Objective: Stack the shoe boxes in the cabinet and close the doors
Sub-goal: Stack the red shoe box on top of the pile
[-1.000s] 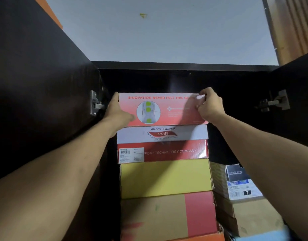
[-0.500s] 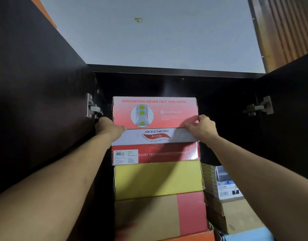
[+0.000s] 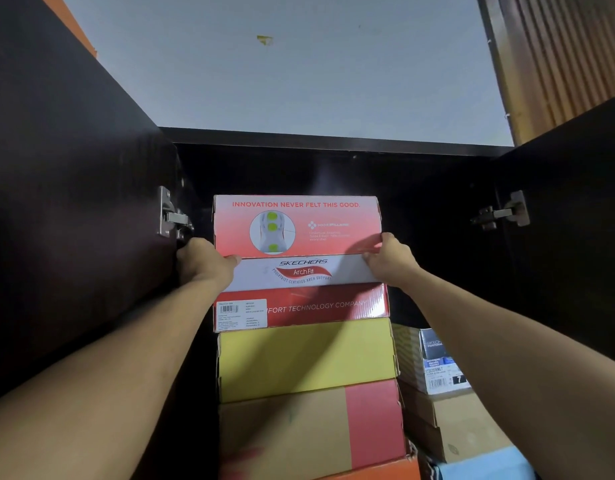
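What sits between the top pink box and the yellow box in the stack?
Head view: one Skechers box, white lid over red base, lies between the pink box and yellow box.

I see the top shoe box (image 3: 296, 225), pinkish-red with a slogan, lying flat on a white-lidded red box (image 3: 301, 292); under those sit a yellow box (image 3: 306, 358) and a tan-and-red box (image 3: 309, 431), inside the dark cabinet (image 3: 334, 168), doors (image 3: 74, 202) open.

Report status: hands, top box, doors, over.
Left hand and right hand grip the lower corners of the top red box. It sits on the Skechers box, leading the stack. Both doors open. Nothing blocking.
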A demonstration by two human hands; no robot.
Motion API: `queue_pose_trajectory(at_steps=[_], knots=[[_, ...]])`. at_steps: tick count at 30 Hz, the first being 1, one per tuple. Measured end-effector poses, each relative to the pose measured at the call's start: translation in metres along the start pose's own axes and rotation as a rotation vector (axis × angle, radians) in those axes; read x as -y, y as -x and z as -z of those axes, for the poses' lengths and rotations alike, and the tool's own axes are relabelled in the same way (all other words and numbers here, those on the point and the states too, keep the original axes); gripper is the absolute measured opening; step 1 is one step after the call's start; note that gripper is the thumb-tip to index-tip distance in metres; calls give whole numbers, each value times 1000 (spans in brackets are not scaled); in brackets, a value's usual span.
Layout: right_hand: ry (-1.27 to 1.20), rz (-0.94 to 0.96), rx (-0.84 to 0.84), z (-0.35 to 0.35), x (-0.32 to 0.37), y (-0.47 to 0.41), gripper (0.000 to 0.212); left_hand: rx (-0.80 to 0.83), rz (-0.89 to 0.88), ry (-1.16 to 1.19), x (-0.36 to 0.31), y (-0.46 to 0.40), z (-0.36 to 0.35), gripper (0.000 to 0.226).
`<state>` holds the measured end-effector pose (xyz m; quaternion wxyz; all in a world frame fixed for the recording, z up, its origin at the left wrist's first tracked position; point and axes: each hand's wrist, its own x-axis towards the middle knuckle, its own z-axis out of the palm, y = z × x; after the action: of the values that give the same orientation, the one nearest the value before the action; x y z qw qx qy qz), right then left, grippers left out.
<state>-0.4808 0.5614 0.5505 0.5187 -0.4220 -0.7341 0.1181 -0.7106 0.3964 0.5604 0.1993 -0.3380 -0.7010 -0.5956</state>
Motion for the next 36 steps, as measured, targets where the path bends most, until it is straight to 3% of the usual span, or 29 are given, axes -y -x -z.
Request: queue_pose_trajectory(at_steps=[9, 15, 18, 24, 28, 30, 33, 36], knots=[[88, 32, 102, 10, -7, 12, 50, -46, -19, -31, -12, 25, -2, 33], [153, 29, 119, 43, -19, 45, 67, -81, -326, -188, -32, 80, -28, 59], [181, 14, 136, 72, -25, 71, 68, 110, -375, -136, -49, 124, -38, 50], [308, -54, 203, 137, -42, 134, 41, 615, -353, -106, -60, 200, -47, 38], [387, -125, 223, 169, -63, 181, 32, 842, -396, -82, -53, 245, -55, 12], [421, -154, 242, 180, -76, 205, 29, 939, -427, -76, -45, 269, -62, 21], [451, -198, 278, 189, -98, 240, 25, 1073, -420, -58, -35, 307, -74, 52], [475, -243, 263, 195, -121, 272, 22, 1179, -434, -46, -28, 349, -86, 61]])
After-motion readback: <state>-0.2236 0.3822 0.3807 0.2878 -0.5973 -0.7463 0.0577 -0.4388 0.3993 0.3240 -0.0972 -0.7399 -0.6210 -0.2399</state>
